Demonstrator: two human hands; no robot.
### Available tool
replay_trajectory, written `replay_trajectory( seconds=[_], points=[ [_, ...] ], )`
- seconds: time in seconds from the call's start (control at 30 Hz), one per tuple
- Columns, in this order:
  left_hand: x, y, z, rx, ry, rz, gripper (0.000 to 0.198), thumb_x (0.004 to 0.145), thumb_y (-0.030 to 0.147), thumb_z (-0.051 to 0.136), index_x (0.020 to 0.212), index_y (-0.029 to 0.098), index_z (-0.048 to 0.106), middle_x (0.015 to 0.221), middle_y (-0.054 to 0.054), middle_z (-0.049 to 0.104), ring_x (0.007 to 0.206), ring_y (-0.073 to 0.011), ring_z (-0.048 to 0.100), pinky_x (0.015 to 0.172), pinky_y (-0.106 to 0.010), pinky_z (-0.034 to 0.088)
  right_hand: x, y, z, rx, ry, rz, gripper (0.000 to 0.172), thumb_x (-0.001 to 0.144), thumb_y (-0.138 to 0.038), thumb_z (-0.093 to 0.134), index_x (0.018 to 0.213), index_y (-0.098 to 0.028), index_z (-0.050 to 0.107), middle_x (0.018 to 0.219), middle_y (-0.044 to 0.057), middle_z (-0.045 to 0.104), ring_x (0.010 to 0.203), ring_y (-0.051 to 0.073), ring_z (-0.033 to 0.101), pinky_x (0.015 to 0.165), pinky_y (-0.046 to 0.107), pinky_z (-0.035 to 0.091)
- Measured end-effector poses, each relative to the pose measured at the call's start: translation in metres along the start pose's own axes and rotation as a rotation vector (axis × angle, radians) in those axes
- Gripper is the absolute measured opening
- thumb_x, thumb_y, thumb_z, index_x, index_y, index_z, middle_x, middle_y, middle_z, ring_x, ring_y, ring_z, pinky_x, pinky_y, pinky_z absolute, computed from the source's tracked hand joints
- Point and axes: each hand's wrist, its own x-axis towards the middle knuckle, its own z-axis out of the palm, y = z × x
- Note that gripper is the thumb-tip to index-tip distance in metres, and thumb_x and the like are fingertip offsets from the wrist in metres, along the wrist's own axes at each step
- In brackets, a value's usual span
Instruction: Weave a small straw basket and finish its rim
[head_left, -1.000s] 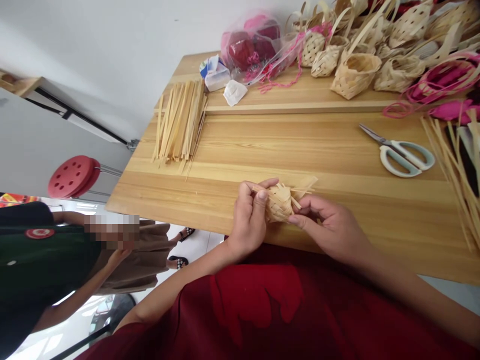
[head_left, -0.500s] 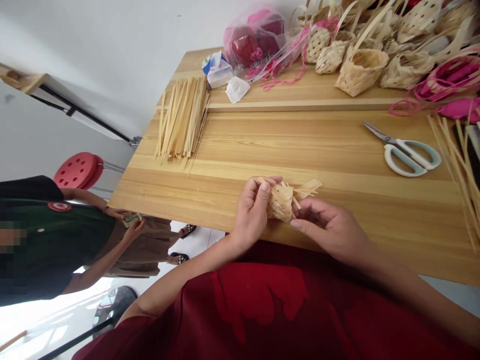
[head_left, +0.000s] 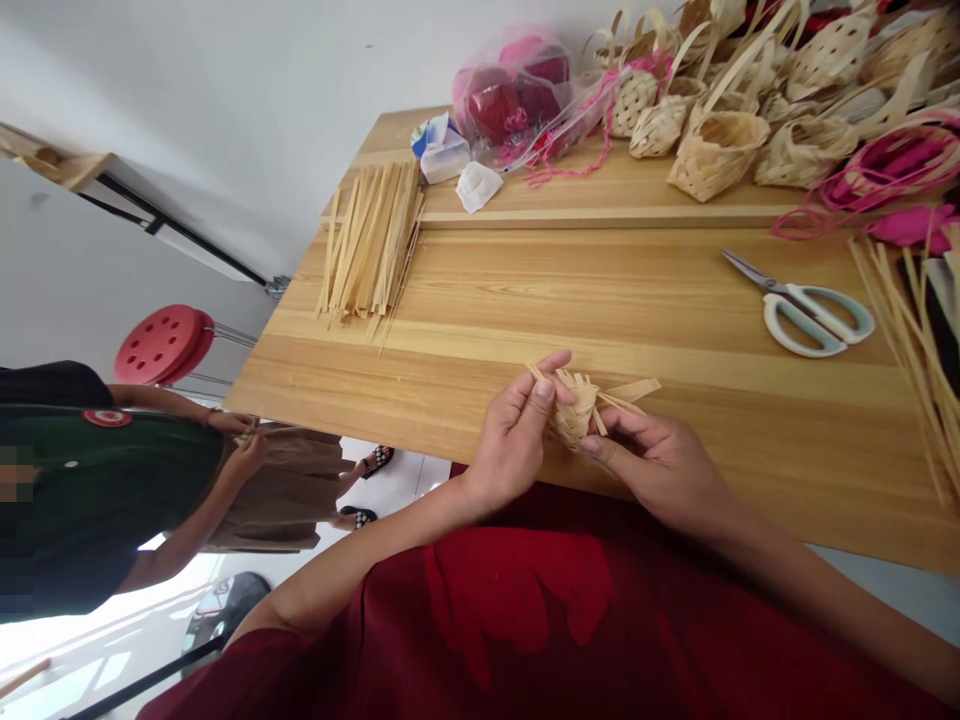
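Between my hands, above the table's near edge, is a small woven basket (head_left: pixel 576 408) of pale flat strips, with several loose strip ends sticking out to the right. My left hand (head_left: pixel 517 425) grips its left side, thumb and fingers closed on the weave. From the right, my right hand (head_left: pixel 656 455) pinches the basket's lower right side between thumb and fingers; part of those fingers is hidden behind the strips. A pair of scissors (head_left: pixel 806 305) with white and grey handles lies on the table to the right, apart from both hands.
Flat strips (head_left: pixel 375 240) lie in a bundle at the table's left. Finished woven baskets (head_left: pixel 716 155) crowd the back right, near pink cord (head_left: pixel 892 165). A clear bag (head_left: pixel 510 95) and a tissue pack (head_left: pixel 441 150) stand at the back. Another person (head_left: pixel 135 480) stands at the left.
The basket has shifted slightly right and turned in my hands. My left hand has moved a little right with it, its index finger now raised over the rim.
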Motion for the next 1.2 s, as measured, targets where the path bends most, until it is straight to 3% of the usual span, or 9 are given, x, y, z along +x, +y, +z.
replay_trajectory(
  seconds=[0.13,0.37,0.47,0.7,0.83,0.9,1.0,1.2],
  points=[
    [-0.001,0.003,0.003,0.029,0.010,0.000,0.040,0.106,0.055,0.051,0.088,0.020,0.063,0.151,-0.009,0.063,0.122,-0.0253,0.066,0.100,-0.040,0.051,0.000,0.003,0.000,0.039,0.026,-0.026,0.037,0.088,-0.054,0.074,0.070,-0.024,0.061,0.075,0.000,0.064,0.073,0.019,0.056,0.072,0.033,0.047],
    [-0.006,0.001,-0.002,0.058,-0.046,0.051,0.036,0.106,0.053,0.053,0.108,0.022,0.070,0.148,-0.011,0.063,0.144,-0.0267,0.054,0.120,-0.043,0.040,-0.005,0.002,-0.001,0.077,0.027,-0.005,0.029,0.088,-0.051,0.075,0.077,-0.024,0.067,0.075,0.000,0.062,0.071,0.018,0.054,0.070,0.032,0.046],
    [-0.011,0.000,-0.002,0.030,-0.048,0.024,0.032,0.101,0.052,0.064,0.108,0.021,0.068,0.153,-0.013,0.059,0.136,-0.0266,0.059,0.115,-0.041,0.044,-0.009,0.002,-0.001,0.087,0.024,0.005,0.031,0.087,-0.053,0.075,0.078,-0.024,0.067,0.075,0.000,0.062,0.070,0.018,0.054,0.069,0.032,0.047],
    [-0.013,0.001,0.002,-0.032,0.001,-0.062,0.036,0.099,0.053,0.065,0.095,0.017,0.064,0.145,-0.015,0.065,0.117,-0.0235,0.065,0.100,-0.036,0.050,-0.016,0.003,-0.002,0.037,0.014,-0.021,0.039,0.088,-0.057,0.073,0.073,-0.023,0.061,0.070,-0.001,0.055,0.066,0.015,0.049,0.063,0.030,0.043],
    [-0.011,0.006,0.006,-0.024,-0.025,-0.054,0.039,0.097,0.055,0.067,0.093,0.017,0.067,0.139,-0.014,0.068,0.113,-0.0229,0.065,0.097,-0.034,0.049,-0.022,0.003,-0.013,0.040,-0.068,-0.010,0.030,0.091,-0.054,0.073,0.089,-0.024,0.071,0.084,0.003,0.069,0.078,0.020,0.063,0.074,0.034,0.054],
    [-0.009,0.008,0.005,-0.025,-0.042,-0.058,0.042,0.095,0.058,0.069,0.094,0.016,0.068,0.133,-0.013,0.070,0.107,-0.0215,0.066,0.094,-0.033,0.050,-0.025,0.003,-0.022,0.051,0.025,-0.029,0.029,0.088,-0.053,0.077,0.098,-0.026,0.073,0.093,0.005,0.074,0.085,0.022,0.068,0.079,0.036,0.057],
    [-0.004,0.012,0.000,-0.036,-0.114,-0.112,0.047,0.092,0.063,0.071,0.100,0.016,0.071,0.117,-0.011,0.074,0.097,-0.0189,0.065,0.089,-0.031,0.052,-0.031,-0.003,-0.037,0.021,0.278,-0.103,0.027,0.086,-0.052,0.080,0.094,-0.027,0.073,0.091,0.003,0.075,0.081,0.021,0.069,0.076,0.035,0.057],
    [0.013,0.023,-0.015,0.041,-0.363,-0.185,0.053,0.089,0.066,0.072,0.100,0.014,0.071,0.103,-0.009,0.073,0.094,-0.0178,0.065,0.088,-0.029,0.050,-0.026,-0.022,-0.054,-0.196,0.469,-0.306,0.012,0.091,-0.042,0.078,0.094,-0.031,0.077,0.100,0.003,0.076,0.092,0.024,0.067,0.086,0.040,0.051]
  ],
)
